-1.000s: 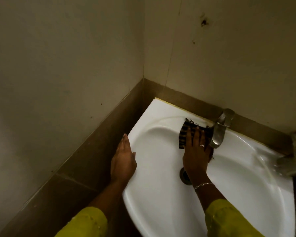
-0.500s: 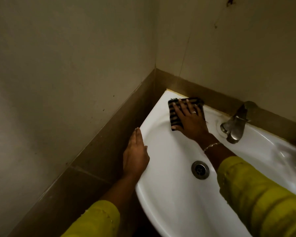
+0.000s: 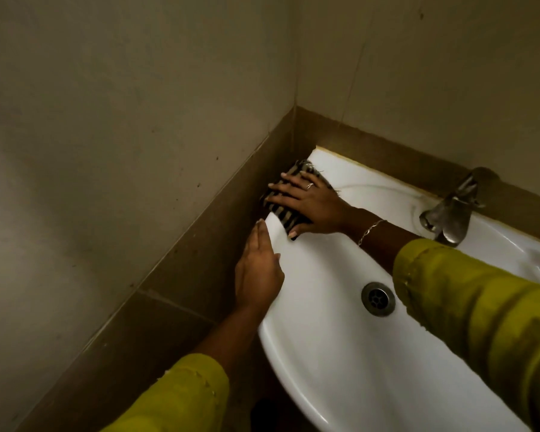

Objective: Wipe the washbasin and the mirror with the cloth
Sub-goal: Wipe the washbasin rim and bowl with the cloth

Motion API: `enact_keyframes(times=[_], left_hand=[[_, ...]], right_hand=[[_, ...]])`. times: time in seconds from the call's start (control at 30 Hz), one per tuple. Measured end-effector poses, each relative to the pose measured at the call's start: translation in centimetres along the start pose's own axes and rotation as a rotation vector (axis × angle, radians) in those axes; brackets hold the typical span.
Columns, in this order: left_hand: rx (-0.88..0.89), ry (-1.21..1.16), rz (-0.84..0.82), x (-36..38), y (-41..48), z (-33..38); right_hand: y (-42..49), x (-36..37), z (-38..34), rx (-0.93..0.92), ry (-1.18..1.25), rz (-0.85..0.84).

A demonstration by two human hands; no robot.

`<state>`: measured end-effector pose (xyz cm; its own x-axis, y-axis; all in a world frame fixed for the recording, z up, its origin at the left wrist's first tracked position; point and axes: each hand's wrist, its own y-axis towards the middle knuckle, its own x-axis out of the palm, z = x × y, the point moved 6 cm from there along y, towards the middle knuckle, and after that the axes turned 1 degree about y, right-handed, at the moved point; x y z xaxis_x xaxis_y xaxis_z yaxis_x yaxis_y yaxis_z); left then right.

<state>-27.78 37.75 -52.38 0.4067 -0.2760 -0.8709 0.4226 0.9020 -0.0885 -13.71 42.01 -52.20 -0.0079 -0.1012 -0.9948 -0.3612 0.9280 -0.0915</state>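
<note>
Cloth [image 3: 282,215], striped and frayed, lies on the washbasin's [image 3: 325,353] left rim by the wall corner, pressed under the flat, spread right hand [image 3: 312,204], while the left hand [image 3: 258,269] rests straight-fingered on the rim, holding nothing; soft and light, it likely handles best pinned under the palm.

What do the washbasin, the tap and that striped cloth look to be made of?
The washbasin looks like glazed white ceramic: smooth, with glossy highlights along its rim. The tap seems metal, grey and dully shiny, perhaps worn. The cloth looks like woven fabric, dark with pale stripes and frayed threads at its edge; the fibre cannot be told.
</note>
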Motion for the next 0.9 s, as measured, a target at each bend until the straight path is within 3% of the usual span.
enact_keyframes(times=[0.1, 0.17, 0.2, 0.27, 0.33, 0.43, 0.73, 0.9], left_hand=[[-0.001, -0.006, 0.005, 0.1, 0.0, 0.0], [-0.006, -0.009, 0.003, 0.0, -0.1, 0.0], [-0.007, -0.011, 0.002, 0.0, -0.2, 0.0], [-0.014, -0.026, 0.002, -0.1, -0.1, -0.1], [-0.025, -0.063, -0.001, -0.1, 0.0, -0.1], [-0.031, -0.169, 0.012, -0.4, -0.2, -0.3], [-0.315, -0.785, 0.238, -0.5, -0.6, -3.3], [-0.392, -1.133, 0.157, 0.5, -0.3, -4.1]], right_hand=[[0.5, 0.3, -1.3, -0.095, 0.018, -0.002], [0.6, -0.4, -1.2, -0.056, 0.177, -0.020], [0.8, -1.1, -1.1, 0.025, 0.362, -0.016], [1.1, -2.7, -0.7, 0.279, 0.652, 0.209], [1.0, -2.9, -0.6, 0.632, 0.533, 0.419], [1.5, -1.0, -1.8, 0.938, 0.331, 0.344], [1.7, 0.1, -4.9, 1.200, 0.460, 0.356], [1.6, 0.8, -6.9, 1.172, 0.549, 0.331]])
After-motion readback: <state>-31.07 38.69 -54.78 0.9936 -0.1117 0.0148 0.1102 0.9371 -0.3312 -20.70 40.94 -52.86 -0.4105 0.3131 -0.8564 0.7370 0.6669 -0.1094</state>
